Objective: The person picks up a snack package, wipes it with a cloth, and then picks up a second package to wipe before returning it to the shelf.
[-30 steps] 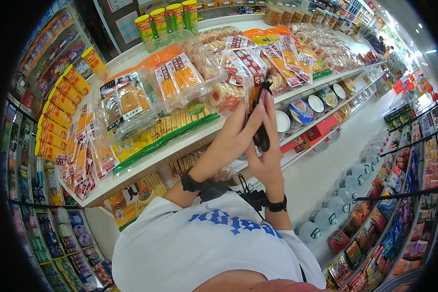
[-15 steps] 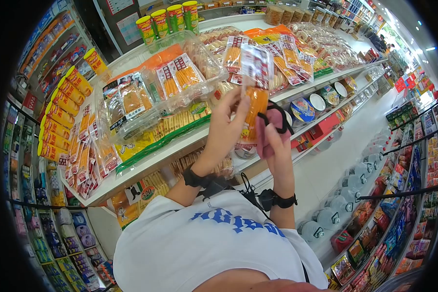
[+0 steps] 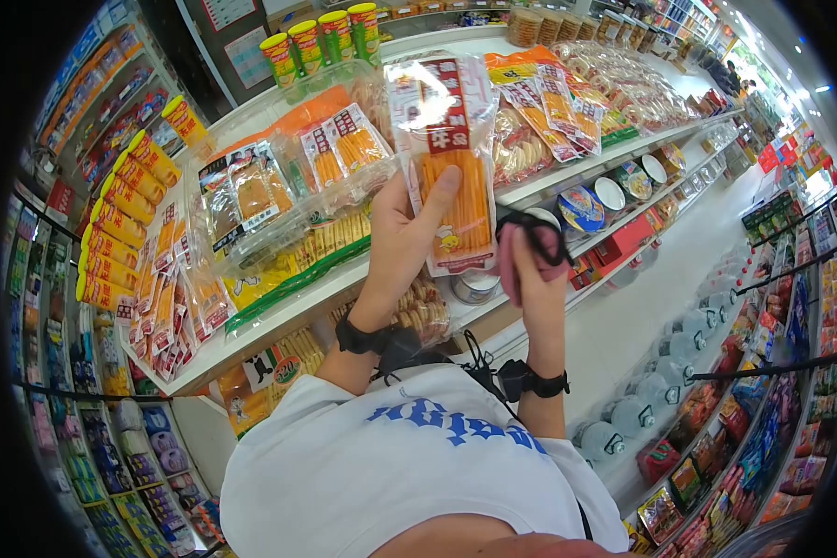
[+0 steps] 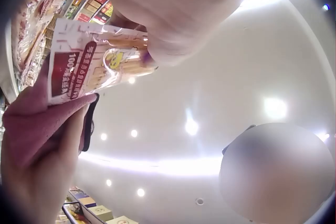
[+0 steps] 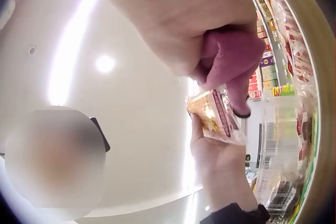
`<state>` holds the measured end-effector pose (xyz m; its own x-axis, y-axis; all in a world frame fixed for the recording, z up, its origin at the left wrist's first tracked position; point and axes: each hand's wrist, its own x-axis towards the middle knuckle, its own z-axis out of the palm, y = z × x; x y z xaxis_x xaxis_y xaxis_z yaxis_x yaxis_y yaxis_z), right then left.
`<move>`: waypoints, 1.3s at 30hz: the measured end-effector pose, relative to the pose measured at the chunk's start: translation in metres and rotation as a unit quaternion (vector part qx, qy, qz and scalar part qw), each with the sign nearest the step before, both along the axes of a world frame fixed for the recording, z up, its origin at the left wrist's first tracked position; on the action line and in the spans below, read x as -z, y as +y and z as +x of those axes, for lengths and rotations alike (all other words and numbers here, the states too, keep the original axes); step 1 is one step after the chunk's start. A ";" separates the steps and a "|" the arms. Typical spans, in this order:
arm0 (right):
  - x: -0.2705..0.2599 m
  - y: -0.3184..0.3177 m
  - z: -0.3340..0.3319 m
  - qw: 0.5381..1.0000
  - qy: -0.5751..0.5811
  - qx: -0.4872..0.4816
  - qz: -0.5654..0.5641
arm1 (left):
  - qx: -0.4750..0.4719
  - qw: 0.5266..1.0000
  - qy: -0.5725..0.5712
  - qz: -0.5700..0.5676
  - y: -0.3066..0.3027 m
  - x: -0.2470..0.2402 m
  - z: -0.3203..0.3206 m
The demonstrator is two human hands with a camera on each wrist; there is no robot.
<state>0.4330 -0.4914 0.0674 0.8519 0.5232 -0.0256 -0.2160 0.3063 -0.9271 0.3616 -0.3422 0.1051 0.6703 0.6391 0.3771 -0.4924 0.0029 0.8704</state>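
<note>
My left hand (image 3: 402,246) holds up a clear packet of orange snack sticks (image 3: 474,209), its thumb across the front and its fingers behind. The packet stands nearly upright, with a red and white printed label on its upper half. To its right, my right hand (image 3: 539,298) grips a bunched pink cloth (image 3: 510,265) with a black strap looped over the top. In the left wrist view the pink cloth (image 4: 44,124) overlaps the packet's end (image 4: 100,66). From the right wrist, the cloth (image 5: 231,56) is seen bunched in the right hand, above the packet (image 5: 215,113).
A white display shelf (image 3: 344,302) in front carries a clear plastic bin (image 3: 293,223), more snack packets (image 3: 163,298) and yellow canisters (image 3: 116,223). Bowl-shaped tubs (image 3: 581,209) stand on its lower tier. Right of the aisle floor (image 3: 567,367) are large water bottles (image 3: 632,414) and stocked shelves.
My hands have moved apart. The left one has raised the packet and turned its labelled front to the head view; the right one has come away rightward with the pink cloth.
</note>
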 end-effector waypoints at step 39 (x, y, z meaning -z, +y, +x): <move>0.018 -0.005 -0.006 0.985 -0.165 -0.025 0.032 | 0.022 0.999 0.043 -0.011 -0.019 0.011 0.017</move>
